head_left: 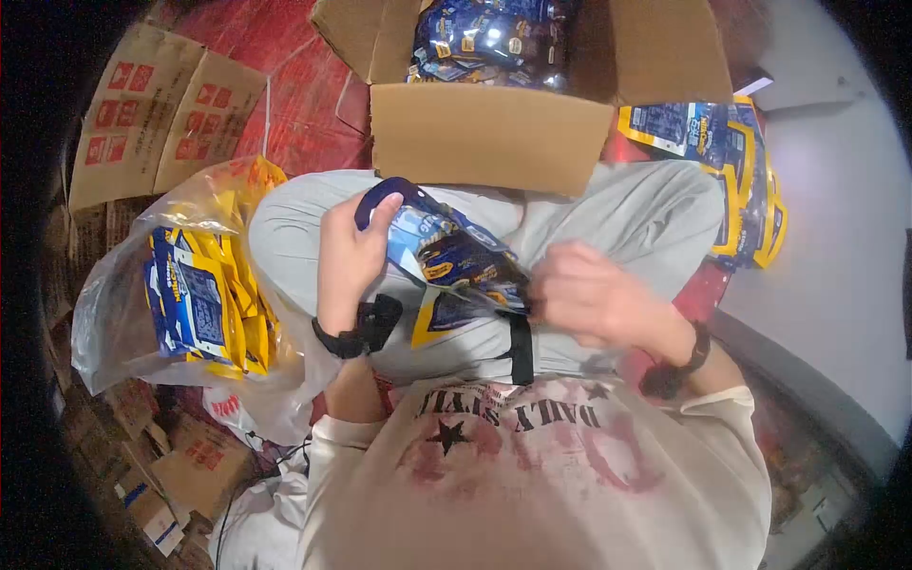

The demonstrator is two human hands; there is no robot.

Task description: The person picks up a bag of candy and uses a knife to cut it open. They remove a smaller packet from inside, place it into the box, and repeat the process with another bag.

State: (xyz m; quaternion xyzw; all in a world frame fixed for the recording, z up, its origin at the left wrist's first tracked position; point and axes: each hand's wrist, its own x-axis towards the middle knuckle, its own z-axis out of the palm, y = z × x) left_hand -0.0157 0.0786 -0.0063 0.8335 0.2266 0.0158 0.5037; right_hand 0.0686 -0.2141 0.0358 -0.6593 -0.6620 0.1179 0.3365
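Note:
My left hand (356,242) grips the upper left end of a shiny dark blue pouch (451,249) with its thumb on top. The pouch slants across my lap, with light blue and dark printed parts. At its lower right end is my right hand (589,294), blurred, with curled fingers closed against the pouch's edge. Whatever lies inside those fingers is hidden. Under the pouch, a flat blue-and-yellow packet (442,321) rests on my grey trousers, partly covered.
In front stands an open cardboard box (489,138) holding several blue packets (484,43). Blue-and-yellow packets (746,180) are piled at right. A clear plastic bag (114,313) at left contains more packets (204,299). Flattened cardboard (157,114) lies beyond it.

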